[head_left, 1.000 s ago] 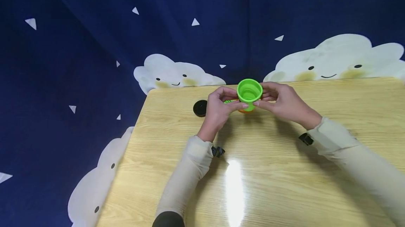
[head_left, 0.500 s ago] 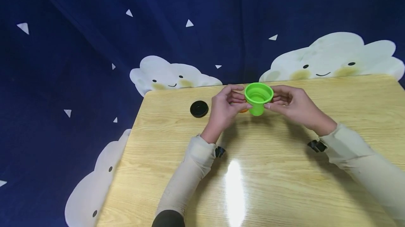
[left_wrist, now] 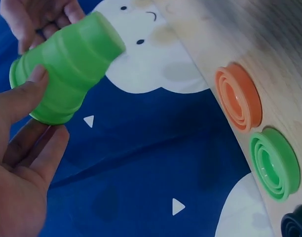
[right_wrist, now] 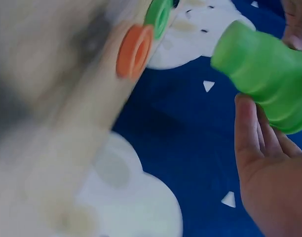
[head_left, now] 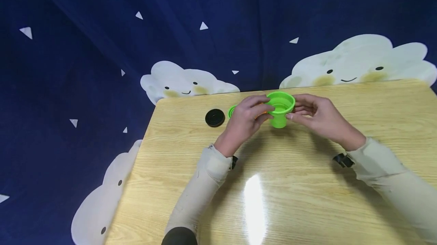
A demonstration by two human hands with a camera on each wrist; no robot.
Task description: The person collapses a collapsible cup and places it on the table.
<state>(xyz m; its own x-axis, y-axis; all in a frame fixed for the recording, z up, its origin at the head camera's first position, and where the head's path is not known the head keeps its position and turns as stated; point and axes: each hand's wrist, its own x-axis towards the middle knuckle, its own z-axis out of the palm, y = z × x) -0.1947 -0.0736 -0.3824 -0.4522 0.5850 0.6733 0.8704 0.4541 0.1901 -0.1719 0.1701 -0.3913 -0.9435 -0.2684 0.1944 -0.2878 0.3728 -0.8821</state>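
Note:
A bright green collapsible cup (head_left: 279, 119), drawn out to full height with stepped walls, is held over the far part of the table, its mouth up. My left hand (head_left: 243, 123) holds it from the left, fingers over the rim and the thumb against the wall (left_wrist: 67, 69). From the other side my right hand (head_left: 322, 120) pinches the cup near the rim between thumb and fingers. Behind the left hand lie a flattened orange collapsible cup (left_wrist: 252, 96) and a flattened green one (left_wrist: 288, 165), both mostly hidden in the head view.
A flat black ringed disc (head_left: 215, 118), like another collapsed cup, lies left of the left hand on the wooden table (head_left: 300, 199). A dark blue curtain (head_left: 170, 17) with white clouds and triangles hangs along the table's back and left edges.
The green cup and both hands have shifted right and slightly nearer in the picture; the view also moved a little. The left hand's fingers now lie over the rim instead of beside it.

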